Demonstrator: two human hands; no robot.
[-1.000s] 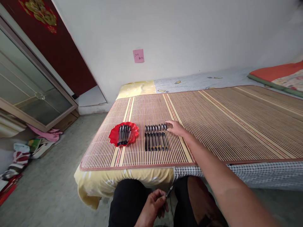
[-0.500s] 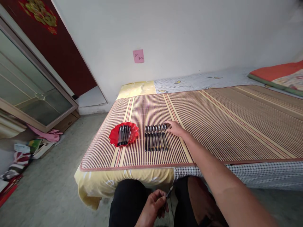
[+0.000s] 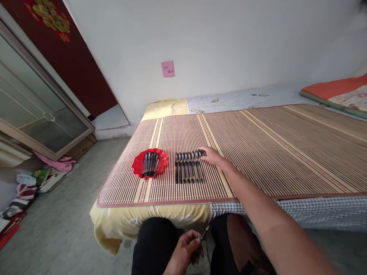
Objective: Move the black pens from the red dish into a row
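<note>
Several black-capped pens point(image 3: 187, 168) lie side by side in a row on the striped mat, caps toward the wall. My right hand point(image 3: 211, 155) is at the row's right end, its fingers closed around the cap of the last pen point(image 3: 200, 154), which slants slightly. Low over my lap, my left hand point(image 3: 189, 246) pinches another dark pen point(image 3: 205, 232), pointing up and to the right. Left of the row, a red wavy-edged plate point(image 3: 137, 163) holds several more pens point(image 3: 150, 164) with black caps.
The bamboo mat point(image 3: 258, 152) covers a bed with a yellow and checked sheet point(image 3: 160, 217) hanging over the near edge. A folded orange quilt point(image 3: 332, 90) lies at the far right. A pink note point(image 3: 168, 68) sticks to the wall. Assorted items lie on the floor at left.
Almost nothing differs. My right hand keeps its place at the last pen, and my left hand stays over my lap with its pen.
</note>
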